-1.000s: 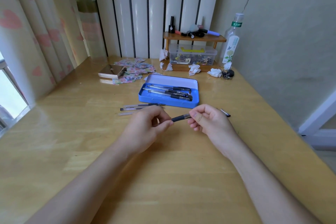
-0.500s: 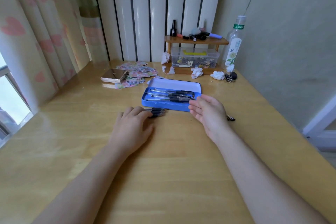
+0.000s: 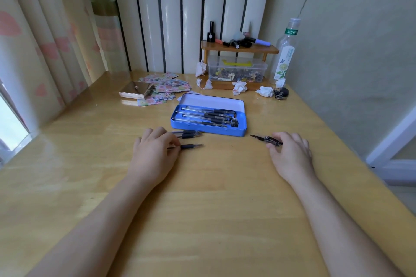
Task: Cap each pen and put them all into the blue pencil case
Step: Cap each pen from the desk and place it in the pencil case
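The blue pencil case (image 3: 209, 130) lies open mid-table with several capped pens (image 3: 211, 116) inside. Just in front of it, two uncapped pens (image 3: 189, 134) lie side by side. A third uncapped pen (image 3: 192, 146) lies nearer me, and my left hand (image 3: 155, 153) pinches its barrel between thumb and forefinger. To the right of the case lie black pen caps (image 3: 266, 139). My right hand (image 3: 291, 153) rests there with its fingertips closed on one cap.
Behind the case are a stack of patterned cards with a small metal box (image 3: 136, 92), crumpled tissues (image 3: 239, 86), and a wooden shelf over a clear plastic box (image 3: 236, 72). A tall bottle (image 3: 284, 54) and keys (image 3: 281, 93) stand at the back right. The table's right edge is close to my right arm.
The pen both hands held a second ago has gone into the case. My left hand has moved to a loose pen. My right hand has swung right to the caps.
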